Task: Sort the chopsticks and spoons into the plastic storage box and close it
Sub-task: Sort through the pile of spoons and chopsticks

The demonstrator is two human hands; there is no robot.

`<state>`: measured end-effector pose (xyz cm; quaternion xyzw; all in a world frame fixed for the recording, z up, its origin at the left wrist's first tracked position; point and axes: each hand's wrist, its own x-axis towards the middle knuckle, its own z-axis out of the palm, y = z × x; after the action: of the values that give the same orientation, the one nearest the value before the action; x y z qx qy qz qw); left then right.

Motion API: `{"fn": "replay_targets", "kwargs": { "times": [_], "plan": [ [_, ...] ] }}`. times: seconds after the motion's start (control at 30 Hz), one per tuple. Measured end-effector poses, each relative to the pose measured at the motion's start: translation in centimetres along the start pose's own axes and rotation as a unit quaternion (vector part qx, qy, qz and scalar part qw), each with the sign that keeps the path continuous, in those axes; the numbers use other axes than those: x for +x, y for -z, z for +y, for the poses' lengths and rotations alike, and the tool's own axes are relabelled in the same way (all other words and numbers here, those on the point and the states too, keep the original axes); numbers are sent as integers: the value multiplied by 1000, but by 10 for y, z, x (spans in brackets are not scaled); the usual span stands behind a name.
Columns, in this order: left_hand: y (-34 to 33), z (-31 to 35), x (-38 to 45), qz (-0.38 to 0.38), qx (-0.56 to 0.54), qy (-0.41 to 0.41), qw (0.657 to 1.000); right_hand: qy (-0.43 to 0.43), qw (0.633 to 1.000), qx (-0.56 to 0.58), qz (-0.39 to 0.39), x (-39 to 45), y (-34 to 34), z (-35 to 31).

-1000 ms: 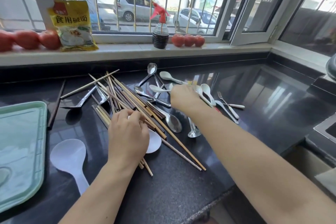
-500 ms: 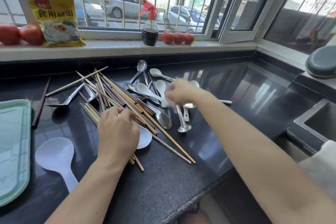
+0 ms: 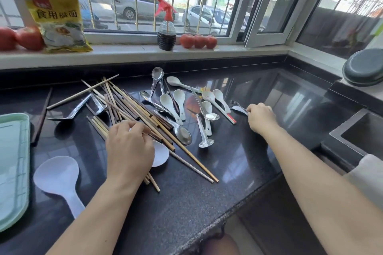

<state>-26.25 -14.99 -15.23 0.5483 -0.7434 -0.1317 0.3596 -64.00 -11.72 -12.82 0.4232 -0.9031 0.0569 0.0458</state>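
Observation:
A heap of wooden chopsticks lies on the black counter, mixed with metal spoons and white ceramic spoons. My left hand lies on the near end of the heap, fingers curled over some chopsticks, partly covering a white plastic scoop. My right hand is at the right end of the spoon group and pinches the handle of a small metal spoon, beside a small fork. The pale green plastic storage box sits at the left edge, only partly visible.
A white rice paddle lies near the box. Right of the counter is a sink, with dark lids behind it and a cloth. The sill holds a spray bottle, tomatoes and a yellow packet.
My right hand has moved right, from the middle of the spoon pile to the small spoon and fork at its right end. My left hand has stayed on the chopsticks.

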Motion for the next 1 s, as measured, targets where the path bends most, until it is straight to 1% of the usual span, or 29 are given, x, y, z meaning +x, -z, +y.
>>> {"fn": "replay_targets", "kwargs": {
  "times": [0.17, 0.3, 0.47, 0.6, 0.67, 0.77, 0.83, 0.87, 0.9, 0.93, 1.0],
  "plan": [
    [0, 1, -1, -8, -1, 5, 1000, 22, 999, 26, 21, 2, -13, 5],
    [2, 2, -2, -12, 0, 7, 1000, 9, 995, 87, 54, -3, -20, 5],
    [2, 3, -3, -13, -6, 6, 1000, -30, 983, 166, 68, -5, -19, 1],
    [2, 4, -3, -15, -6, 7, 1000, -73, 958, 270, 64, 3, -18, 6],
    [1, 3, -2, -14, -7, 5, 1000, -86, 951, 289, 73, 7, -21, 8],
    [-1, 3, -1, -8, -3, 2, 1000, -103, 940, 308, 104, 2, -19, 4],
    [-1, 4, -2, 1, -2, 0, 1000, -111, 933, 307, 150, -12, -10, -3],
    [1, 6, -4, 10, -6, -5, 1000, -102, 929, 307, 178, -24, -4, -11],
    [4, 9, -7, 24, -19, -13, 999, -75, 924, 313, 205, -38, 4, -22],
    [8, 14, -9, 38, -40, -28, 998, -28, 918, 328, 222, -54, 12, -39],
    [24, 32, -11, 63, -122, -50, 989, 111, 898, 363, 223, -93, 33, -88]
  ]
}}
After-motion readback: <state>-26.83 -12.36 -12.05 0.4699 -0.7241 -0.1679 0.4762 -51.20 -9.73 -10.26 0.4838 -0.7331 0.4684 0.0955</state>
